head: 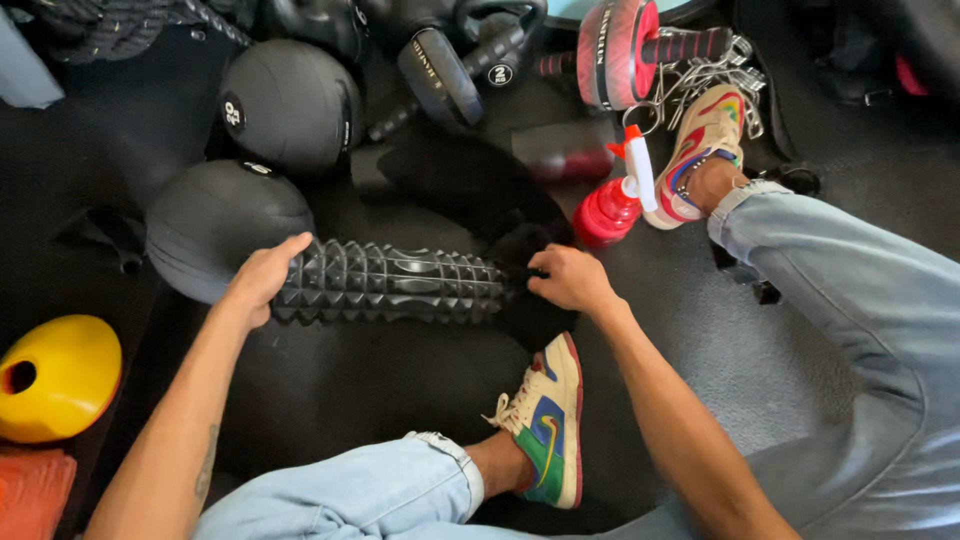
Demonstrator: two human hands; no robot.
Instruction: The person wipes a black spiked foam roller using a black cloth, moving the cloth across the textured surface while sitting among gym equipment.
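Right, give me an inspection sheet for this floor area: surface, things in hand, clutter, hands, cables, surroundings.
Surface: dark rubber gym floor, grey carpet at the right.
Things in hand: black knobbed foam roller lying flat; a black cloth at its right end.
Clutter: two black medicine balls, red spray bottle, yellow plastic cone, red ab wheel, metal clips.
Hands: left hand rests on the roller's left end; right hand grips the cloth at the right end.
Cables: thick dark rope at top left.
Surroundings: the person's jeans and multicoloured sneakers.
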